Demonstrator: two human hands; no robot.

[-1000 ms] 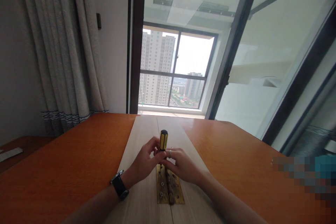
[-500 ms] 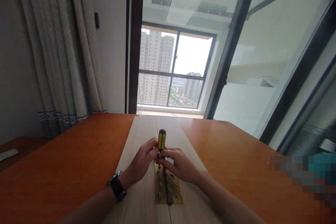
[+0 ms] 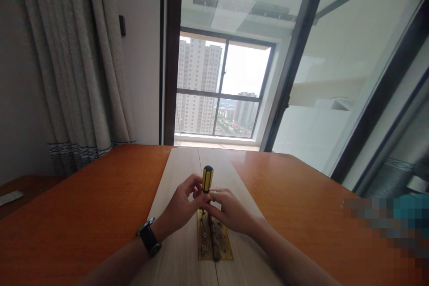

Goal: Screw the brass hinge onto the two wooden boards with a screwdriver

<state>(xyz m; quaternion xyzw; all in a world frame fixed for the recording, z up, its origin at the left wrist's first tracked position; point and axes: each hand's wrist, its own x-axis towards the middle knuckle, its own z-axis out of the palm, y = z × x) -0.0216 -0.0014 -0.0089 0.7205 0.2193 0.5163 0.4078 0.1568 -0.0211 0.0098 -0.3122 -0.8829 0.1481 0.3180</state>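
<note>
A yellow and black screwdriver (image 3: 207, 179) stands upright over a worn brass hinge (image 3: 214, 241), its lower part hidden by fingers. My left hand (image 3: 187, 196), with a black watch on the wrist, has its fingers closed round the bottom of the handle. From the right, my right hand (image 3: 226, 205), wearing a ring, pinches at the shaft just below. The hinge lies across the seam between two pale boards (image 3: 181, 170). Screw heads show in its left leaf, and holes in its right leaf.
The boards lie on an orange-brown wooden table (image 3: 117, 187). A grey curtain (image 3: 77, 62) hangs at the left. Behind the table are a glass partition and a window (image 3: 221, 85). A blurred, pixelated patch covers the lower right.
My left thumb has shifted right, across the front of the screwdriver just below the handle. The right hand and the hinge stay almost where they were.
</note>
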